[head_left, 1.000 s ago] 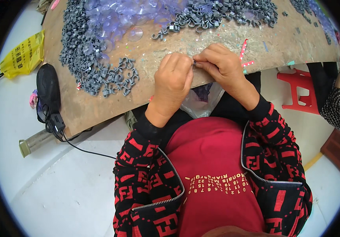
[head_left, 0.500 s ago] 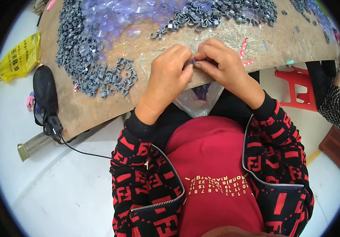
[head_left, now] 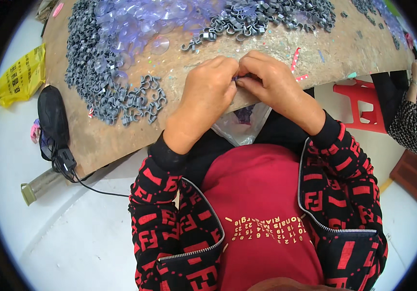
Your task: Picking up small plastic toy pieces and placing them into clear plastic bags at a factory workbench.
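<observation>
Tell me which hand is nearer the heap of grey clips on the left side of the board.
Left. The left hand sits just right of the grey clip heap, apart from it. The right hand lies farther right, fingertips meeting the left's.

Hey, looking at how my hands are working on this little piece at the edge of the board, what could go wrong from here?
The small part pinched between your left hand and right hand sits right at the board's edge, so a slip would likely drop it toward the clear bag or the floor. The grey clips beside your left hand also lie loose and could be swept off.
</observation>
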### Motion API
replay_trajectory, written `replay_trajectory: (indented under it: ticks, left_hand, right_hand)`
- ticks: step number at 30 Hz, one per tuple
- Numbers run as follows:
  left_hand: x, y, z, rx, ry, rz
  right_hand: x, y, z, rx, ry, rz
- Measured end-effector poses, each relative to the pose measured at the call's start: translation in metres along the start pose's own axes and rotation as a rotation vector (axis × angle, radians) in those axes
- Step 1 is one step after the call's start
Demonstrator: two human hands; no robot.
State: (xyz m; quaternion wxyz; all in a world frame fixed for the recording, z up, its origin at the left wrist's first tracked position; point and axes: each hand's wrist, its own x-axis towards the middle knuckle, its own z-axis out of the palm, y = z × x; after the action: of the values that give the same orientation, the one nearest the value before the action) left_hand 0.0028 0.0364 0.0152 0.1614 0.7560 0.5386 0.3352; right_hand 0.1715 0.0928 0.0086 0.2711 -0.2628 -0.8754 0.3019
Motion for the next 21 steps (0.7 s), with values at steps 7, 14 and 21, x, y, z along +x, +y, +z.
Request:
replay_trajectory:
  ticks: [7, 14, 21]
  left_hand:
    - [-0.013, -0.004, 0.009, -0.234, 0.053, -0.124]
    - [-0.023, 0.0, 0.014, -0.289, 0.135, -0.217]
    - [-0.021, 0.006, 0.014, -0.246, 0.149, -0.25]
  right_hand:
    - [-0.01, 0.005, 0.007, -0.029, 0.071, -0.003]
    - [-0.014, 0.012, 0.002, 0.114, 0.051, 0.035]
    - [-0.015, 0.005, 0.007, 0.093, 0.118, 0.057]
